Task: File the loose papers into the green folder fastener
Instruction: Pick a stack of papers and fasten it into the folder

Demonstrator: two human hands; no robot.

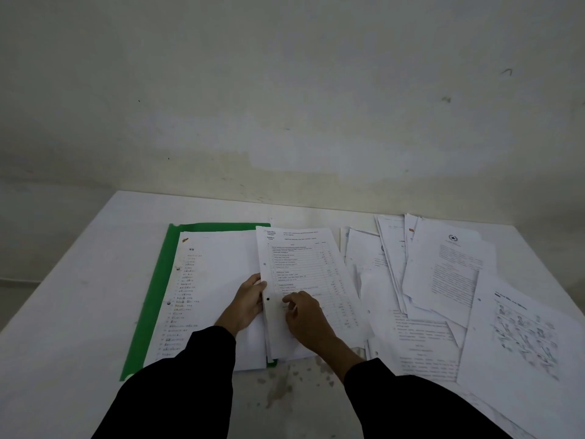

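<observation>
The green folder [158,280] lies open on the white table, with filed sheets [218,280] lying over its left half. A stack of punched printed papers [304,267] lies across the folder's right side. My left hand [248,304] holds the stack's left edge near a punch hole, its fingers slipped under the sheets. Fingers curled, my right hand [302,315] presses down on top of the same stack. The fastener itself is hidden under the papers.
Many loose printed sheets [443,280] are spread over the right part of the table [79,327], reaching its right edge. A pale wall stands right behind the table's far edge. Stains mark the tabletop near me.
</observation>
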